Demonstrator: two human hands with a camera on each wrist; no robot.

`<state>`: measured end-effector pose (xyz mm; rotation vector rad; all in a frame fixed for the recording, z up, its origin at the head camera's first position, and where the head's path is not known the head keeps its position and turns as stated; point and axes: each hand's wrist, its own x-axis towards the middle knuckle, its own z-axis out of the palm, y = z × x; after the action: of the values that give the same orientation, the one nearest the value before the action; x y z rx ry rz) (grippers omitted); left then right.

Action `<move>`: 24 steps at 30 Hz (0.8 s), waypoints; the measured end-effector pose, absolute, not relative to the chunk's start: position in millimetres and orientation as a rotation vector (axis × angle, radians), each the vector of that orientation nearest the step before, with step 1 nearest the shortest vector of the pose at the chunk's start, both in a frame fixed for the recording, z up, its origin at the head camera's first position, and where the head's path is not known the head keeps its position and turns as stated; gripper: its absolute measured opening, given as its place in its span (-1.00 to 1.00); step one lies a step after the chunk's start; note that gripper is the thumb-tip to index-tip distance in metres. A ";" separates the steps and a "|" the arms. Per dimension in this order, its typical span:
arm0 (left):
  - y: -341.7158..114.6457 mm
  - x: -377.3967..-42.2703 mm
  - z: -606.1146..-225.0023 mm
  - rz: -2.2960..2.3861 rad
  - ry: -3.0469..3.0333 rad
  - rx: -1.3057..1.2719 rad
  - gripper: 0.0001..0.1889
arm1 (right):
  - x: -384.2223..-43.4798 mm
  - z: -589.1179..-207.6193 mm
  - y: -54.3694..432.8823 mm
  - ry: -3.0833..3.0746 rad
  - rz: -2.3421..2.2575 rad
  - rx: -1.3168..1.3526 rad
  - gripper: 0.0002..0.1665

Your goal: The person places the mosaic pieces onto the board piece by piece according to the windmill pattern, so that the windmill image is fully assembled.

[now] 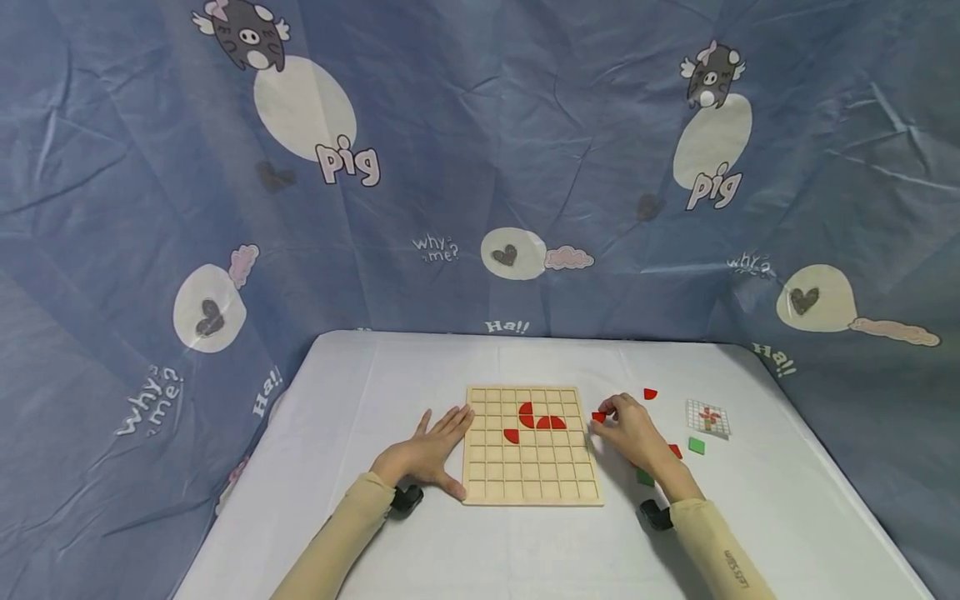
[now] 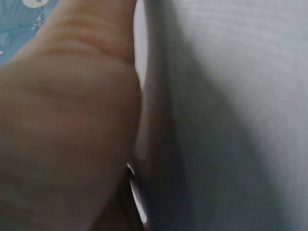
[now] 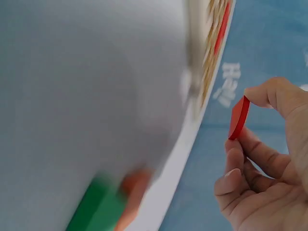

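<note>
A square wooden grid board (image 1: 532, 479) lies on the white table. Several red quarter-circle pieces (image 1: 512, 436) sit in its cells, in the upper middle part. Spread flat, my left hand (image 1: 431, 450) rests along the board's left edge, with fingertips on the rim and thumb at the lower left corner. Just off the board's right edge, my right hand (image 1: 628, 429) pinches one red quarter-circle piece (image 3: 239, 118) between thumb and fingers. The left wrist view is mostly filled by the wrist and hand, so the board is hidden there.
Right of the board lie a red piece (image 1: 650, 393), a green square (image 1: 697, 446) and a stack of pattern cards (image 1: 707, 418). Another green piece (image 1: 645, 477) and a red one (image 1: 675, 451) lie partly under the right forearm. A blue printed cloth (image 1: 450, 167) hangs behind the table.
</note>
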<state>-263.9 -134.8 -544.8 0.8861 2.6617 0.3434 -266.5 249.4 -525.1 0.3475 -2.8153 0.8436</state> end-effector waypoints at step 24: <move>-133.9 -261.1 -538.8 0.370 2.648 0.883 0.45 | -254.9 -525.5 152.2 -2.851 0.820 0.666 -0.74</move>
<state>-261.1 -133.9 -538.8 0.8826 2.6482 0.3705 -254.9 152.2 -525.5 0.6657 -2.8507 0.8204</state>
